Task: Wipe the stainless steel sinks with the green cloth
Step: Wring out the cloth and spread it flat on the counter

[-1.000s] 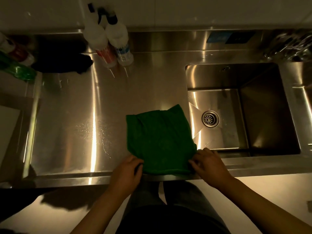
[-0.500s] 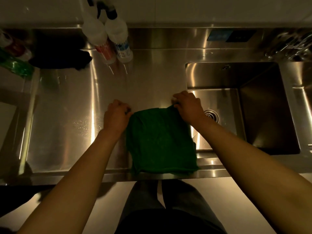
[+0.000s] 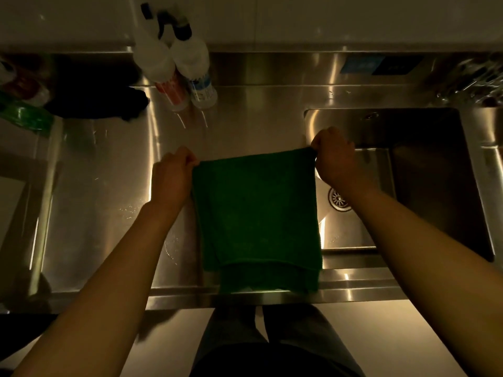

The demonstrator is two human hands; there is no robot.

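I am seeing the dark green terry cloth (image 3: 258, 213) lifted by its two far corners and hanging doubled, just left of the deep rectangular stainless steel sink basin (image 3: 435, 191); its lower edges are draping unevenly over the tabletop's front lip. The left hand (image 3: 174, 175) is pinching the corner farther from the basin, fingers curled tight on the fabric. The right hand (image 3: 333, 159) is pinching the nearer corner, right over the basin's left rim, curled on the cloth as well. No wiping of the basin is happening yet, as I am judging it.

What is worrying me: the layers are not lining up, so a pinch catching only one layer could let the rest drop off the front lip toward the floor. The scattered water droplets (image 3: 168, 240) left of the basin could wet and drag the hem. A wide sweep could tip the two white plastic spray bottles (image 3: 174, 66) standing behind and to the left of the basin. The glare is likely hiding smears.

The brushed steel tabletop (image 3: 109, 186) is running left from the basin under dim warm light; a round drain strainer (image 3: 339, 200) is showing on the basin floor. A crumpled black rag (image 3: 95, 102) is lying well left of the basin; pale wall behind, pale floor in front.
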